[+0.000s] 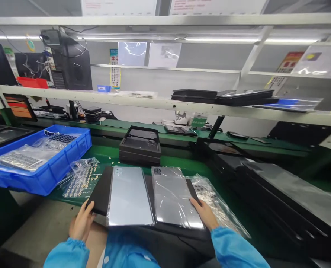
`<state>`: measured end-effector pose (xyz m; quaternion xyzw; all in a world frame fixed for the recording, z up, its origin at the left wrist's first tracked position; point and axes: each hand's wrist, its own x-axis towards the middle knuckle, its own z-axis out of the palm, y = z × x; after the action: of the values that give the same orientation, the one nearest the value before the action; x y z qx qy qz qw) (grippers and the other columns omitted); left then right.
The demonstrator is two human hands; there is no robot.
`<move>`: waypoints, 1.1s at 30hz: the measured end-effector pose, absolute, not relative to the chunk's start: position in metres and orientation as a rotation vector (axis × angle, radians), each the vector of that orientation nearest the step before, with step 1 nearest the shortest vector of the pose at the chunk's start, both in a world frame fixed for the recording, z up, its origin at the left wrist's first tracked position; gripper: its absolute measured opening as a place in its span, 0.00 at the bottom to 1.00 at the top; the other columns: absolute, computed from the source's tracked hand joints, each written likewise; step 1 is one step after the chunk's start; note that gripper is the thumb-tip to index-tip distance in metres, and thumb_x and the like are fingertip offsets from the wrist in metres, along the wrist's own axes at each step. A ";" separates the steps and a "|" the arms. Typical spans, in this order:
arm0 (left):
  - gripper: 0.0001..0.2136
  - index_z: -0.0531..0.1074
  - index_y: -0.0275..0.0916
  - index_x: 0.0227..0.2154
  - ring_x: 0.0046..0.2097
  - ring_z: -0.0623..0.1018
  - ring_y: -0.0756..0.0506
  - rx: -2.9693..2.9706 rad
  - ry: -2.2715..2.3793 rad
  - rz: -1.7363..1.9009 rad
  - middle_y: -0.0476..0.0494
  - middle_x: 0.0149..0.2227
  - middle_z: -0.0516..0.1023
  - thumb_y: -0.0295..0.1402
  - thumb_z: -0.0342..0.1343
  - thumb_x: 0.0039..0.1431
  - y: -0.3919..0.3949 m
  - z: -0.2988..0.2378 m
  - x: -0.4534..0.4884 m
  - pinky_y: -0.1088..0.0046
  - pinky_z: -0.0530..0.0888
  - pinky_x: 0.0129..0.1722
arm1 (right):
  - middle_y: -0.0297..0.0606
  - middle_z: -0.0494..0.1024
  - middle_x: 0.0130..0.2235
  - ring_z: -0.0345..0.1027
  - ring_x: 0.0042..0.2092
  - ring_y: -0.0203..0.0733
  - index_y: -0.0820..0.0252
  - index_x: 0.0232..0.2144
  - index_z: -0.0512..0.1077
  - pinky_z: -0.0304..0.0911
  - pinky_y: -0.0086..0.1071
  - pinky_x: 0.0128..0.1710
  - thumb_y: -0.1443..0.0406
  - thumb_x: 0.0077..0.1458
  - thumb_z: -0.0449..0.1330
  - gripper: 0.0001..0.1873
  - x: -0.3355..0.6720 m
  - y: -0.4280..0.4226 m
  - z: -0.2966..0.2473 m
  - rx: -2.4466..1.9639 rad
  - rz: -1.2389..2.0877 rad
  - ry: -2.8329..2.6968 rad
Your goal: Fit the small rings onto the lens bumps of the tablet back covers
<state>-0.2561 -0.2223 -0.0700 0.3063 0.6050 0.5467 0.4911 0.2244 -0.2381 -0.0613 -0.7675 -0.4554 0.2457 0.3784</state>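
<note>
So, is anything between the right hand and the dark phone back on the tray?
Nothing visible stands between them. The right hand is at the edge of the black tray, right beside the dark phone back, and no other object lies in the gap.

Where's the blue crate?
In the head view, the blue plastic crate sits at the left of the green workbench, beside a clear bag of small rings.
</note>
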 end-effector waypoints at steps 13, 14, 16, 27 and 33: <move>0.12 0.71 0.35 0.43 0.48 0.75 0.42 1.183 1.866 0.976 0.43 0.46 0.75 0.37 0.56 0.61 -0.203 -0.077 -0.274 0.57 0.73 0.48 | 0.44 0.76 0.48 0.68 0.52 0.54 0.52 0.42 0.73 0.59 0.43 0.51 0.53 0.51 0.59 0.17 0.189 -0.083 -0.030 -1.808 0.374 -2.033; 0.12 0.71 0.35 0.43 0.48 0.75 0.42 1.207 1.899 0.973 0.42 0.47 0.74 0.37 0.56 0.61 -0.204 -0.076 -0.273 0.57 0.73 0.48 | 0.42 0.74 0.51 0.66 0.54 0.51 0.52 0.46 0.72 0.58 0.41 0.53 0.54 0.52 0.59 0.20 0.168 -0.076 -0.037 -1.731 0.359 -2.102; 0.13 0.71 0.36 0.44 0.48 0.75 0.42 1.249 1.968 0.976 0.42 0.47 0.74 0.38 0.56 0.61 -0.207 -0.073 -0.268 0.57 0.73 0.49 | 0.43 0.72 0.55 0.62 0.57 0.51 0.55 0.50 0.71 0.56 0.42 0.56 0.56 0.53 0.58 0.22 0.136 -0.070 -0.053 -1.638 0.322 -2.195; 0.11 0.74 0.39 0.43 0.60 0.66 0.38 1.750 2.090 1.165 0.38 0.56 0.70 0.34 0.53 0.59 -0.265 0.030 -0.199 0.54 0.59 0.63 | 0.43 0.70 0.54 0.59 0.59 0.51 0.62 0.46 0.71 0.51 0.54 0.59 0.56 0.61 0.57 0.18 0.120 -0.069 -0.081 -1.534 0.196 -2.316; 0.06 0.74 0.48 0.35 0.51 0.76 0.43 2.482 1.511 1.375 0.52 0.40 0.79 0.37 0.52 0.60 -0.372 0.104 -0.161 0.56 0.70 0.58 | 0.43 0.71 0.52 0.67 0.52 0.47 0.61 0.49 0.69 0.64 0.48 0.51 0.58 0.61 0.58 0.17 0.115 -0.066 -0.074 -1.551 0.173 -2.298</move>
<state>-0.1608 -0.3717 0.1036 0.7715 0.4697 0.4276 -0.0365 0.1150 -0.0655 -0.0739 -0.5490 -0.8137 0.0614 0.1809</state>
